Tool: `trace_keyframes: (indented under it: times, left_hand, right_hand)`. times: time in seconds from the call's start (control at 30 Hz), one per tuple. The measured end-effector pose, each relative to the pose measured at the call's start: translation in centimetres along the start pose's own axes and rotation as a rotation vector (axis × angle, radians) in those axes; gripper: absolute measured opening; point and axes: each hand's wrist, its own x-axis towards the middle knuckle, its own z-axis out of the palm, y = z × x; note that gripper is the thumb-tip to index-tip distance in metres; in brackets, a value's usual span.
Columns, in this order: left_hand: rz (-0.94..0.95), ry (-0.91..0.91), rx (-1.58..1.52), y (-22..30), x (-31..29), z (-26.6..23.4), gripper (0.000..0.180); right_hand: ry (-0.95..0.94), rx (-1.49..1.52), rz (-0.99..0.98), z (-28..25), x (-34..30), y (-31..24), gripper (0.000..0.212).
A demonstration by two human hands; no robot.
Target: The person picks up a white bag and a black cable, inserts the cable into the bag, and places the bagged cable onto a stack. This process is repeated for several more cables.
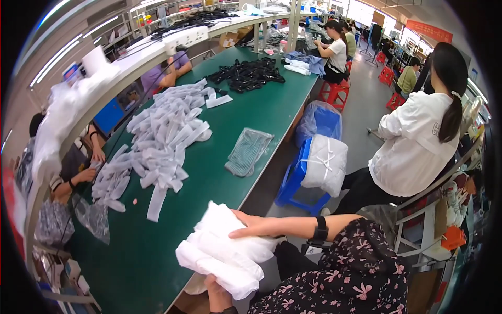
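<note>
A soft white folded bundle [225, 248], cloth or thin plastic film, is held between my two hands over the near edge of the green table [141, 256]. My right hand [252, 225] lies across its upper side, thumb on top and the other fingers partly hidden behind it. From below, my left hand [217, 293] grips the lower end; most of its fingers are under the bundle. Farther up the table lies a heap of whitish translucent strips or sleeves [162, 131]. A grey-green striped piece in clear plastic [248, 152] rests near the right edge.
Black items [248, 74] are heaped at the far end. Right of the table, a blue stool [290, 183] bears a tied white package [327, 162], near a plastic-lined blue bin [321, 120]. A person in white [418, 141] stands close by. Across the table, a co-worker's hands [89, 167] are busy.
</note>
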Motion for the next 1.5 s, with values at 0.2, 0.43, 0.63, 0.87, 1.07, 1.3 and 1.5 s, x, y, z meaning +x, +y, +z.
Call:
trace_keyframes:
  times: [0.2, 0.43, 0.63, 0.87, 1.07, 1.3, 1.5]
  left_hand:
    - [-0.03, 0.101, 0.048, -3.7, 11.0, 4.1, 0.094]
    - [-0.112, 0.064, 0.058, -3.5, 22.4, 9.2, 0.092]
    - [-0.11, 0.18, 0.221, -1.4, 29.1, 7.0, 0.089]
    - [-0.083, 0.168, 0.2, -2.5, 39.3, 9.4, 0.085]
    - [-0.112, 0.184, 0.217, -4.0, 46.8, 11.3, 0.084]
    - [-0.169, 0.487, 0.494, -7.8, 51.8, 10.6, 0.066]
    - [-0.245, 0.532, 0.592, -12.0, 58.1, 14.5, 0.059]
  right_hand:
    - [0.019, 0.123, 0.053, -11.8, 2.1, 1.1, 0.112]
    - [0.052, 0.494, 0.222, -24.2, 5.3, 0.9, 0.091]
    - [0.321, 0.473, 0.12, -35.0, 5.6, -0.4, 0.069]
    - [0.682, 0.113, -0.04, -52.0, 4.8, -6.4, 0.063]
    - [0.699, -0.04, 0.035, -71.9, 7.6, -12.6, 0.056]
    - [0.895, -1.034, 0.316, -92.4, 16.5, -5.1, 0.083]
    - [1.176, -1.262, 0.403, -94.4, 19.9, -1.8, 0.098]
